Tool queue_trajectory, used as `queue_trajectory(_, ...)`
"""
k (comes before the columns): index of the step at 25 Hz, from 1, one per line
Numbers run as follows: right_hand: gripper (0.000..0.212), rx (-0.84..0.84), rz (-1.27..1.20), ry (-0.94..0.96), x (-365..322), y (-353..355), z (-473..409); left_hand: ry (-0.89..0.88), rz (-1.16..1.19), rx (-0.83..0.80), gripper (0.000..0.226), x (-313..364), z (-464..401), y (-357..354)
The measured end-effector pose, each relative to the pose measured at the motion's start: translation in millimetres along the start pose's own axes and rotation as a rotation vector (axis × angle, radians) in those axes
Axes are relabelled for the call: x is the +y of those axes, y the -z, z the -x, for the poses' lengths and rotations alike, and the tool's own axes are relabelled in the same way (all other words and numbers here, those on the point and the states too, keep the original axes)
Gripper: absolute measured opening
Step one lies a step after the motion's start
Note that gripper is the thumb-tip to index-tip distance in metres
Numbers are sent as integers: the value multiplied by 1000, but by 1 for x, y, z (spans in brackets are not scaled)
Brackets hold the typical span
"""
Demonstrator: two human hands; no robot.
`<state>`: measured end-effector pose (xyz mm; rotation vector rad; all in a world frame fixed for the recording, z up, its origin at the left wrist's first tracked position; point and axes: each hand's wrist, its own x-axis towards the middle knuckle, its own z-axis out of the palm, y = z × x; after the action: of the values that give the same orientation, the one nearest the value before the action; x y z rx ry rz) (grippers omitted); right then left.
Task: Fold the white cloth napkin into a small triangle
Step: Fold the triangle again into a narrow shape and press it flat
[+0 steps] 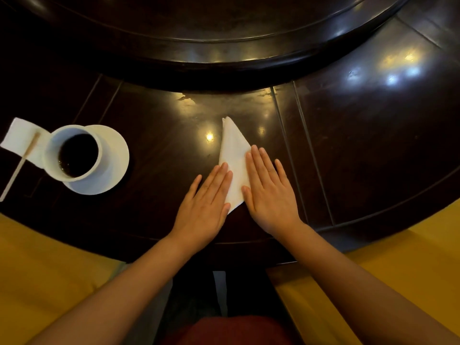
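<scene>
The white cloth napkin [234, 155] lies folded into a narrow triangle on the dark wooden table [159, 150], its sharp tip pointing away from me. My left hand [206, 202] rests flat, fingers together, on the napkin's near left edge. My right hand [270, 190] lies flat on its right side, covering that corner. Both palms press down; neither hand grips anything.
A white cup of dark liquid [74, 153] stands on a white saucer [112, 170] at the left, beside a white paper napkin [21, 138] with a wooden stirrer [22, 163] on it. A raised round turntable [224, 46] fills the far table. Yellow seats [44, 257] flank me.
</scene>
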<state>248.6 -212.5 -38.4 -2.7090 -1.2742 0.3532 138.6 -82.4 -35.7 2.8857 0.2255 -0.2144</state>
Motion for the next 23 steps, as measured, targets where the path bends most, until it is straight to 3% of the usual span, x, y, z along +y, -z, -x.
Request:
queue_trajectory(2,62,-19,-10,-34,-4,2,17,-102,-27,-24,59,-9,3,8)
queue_trajectory(4,59,26,-5,7,0,10,21,-98,-90,52,60,-2,8,14)
queue_trajectory(7,53,67,57,277,21,22,-3,46,-12,154,58,37,20,6)
queue_trajectory(10,55,-52,154,505,38,25,-34,160,12,110,63,61,24,-9)
queue_trajectory(12,57,-121,169,546,42,20,-42,212,-22,68,65,61,23,-15)
queue_trajectory(18,59,-101,144,601,41,18,-46,193,-18,96,66,59,23,-24)
queue_trajectory(23,60,-106,162,757,28,19,-65,254,3,114,66,54,30,-24)
